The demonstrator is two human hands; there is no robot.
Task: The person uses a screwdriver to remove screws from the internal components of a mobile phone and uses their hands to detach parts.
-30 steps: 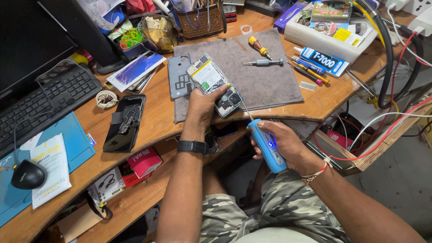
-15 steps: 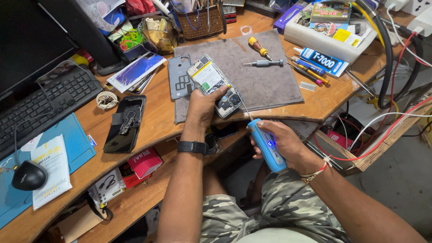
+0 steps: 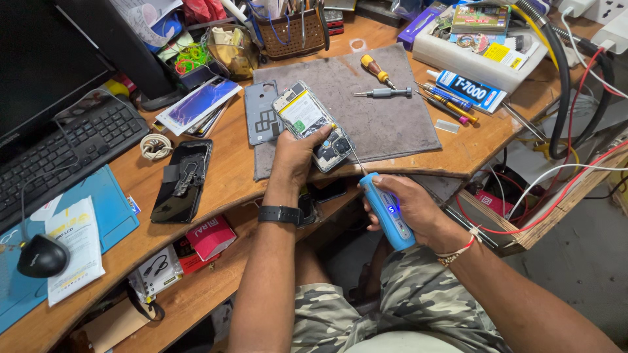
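I sit at a curved wooden desk whose bare top shows a warm brown grain. A lower wooden shelf runs beneath its front edge. A grey work mat covers the middle of the desk. To my right, a grey concrete floor lies below. Even, soft light falls over everything.

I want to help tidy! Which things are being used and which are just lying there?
In use: opened phone with its back off under the left hand; blue electric screwdriver in the right hand.

Lying about: yellow-handled screwdriver; black computer mouse; woven basket.
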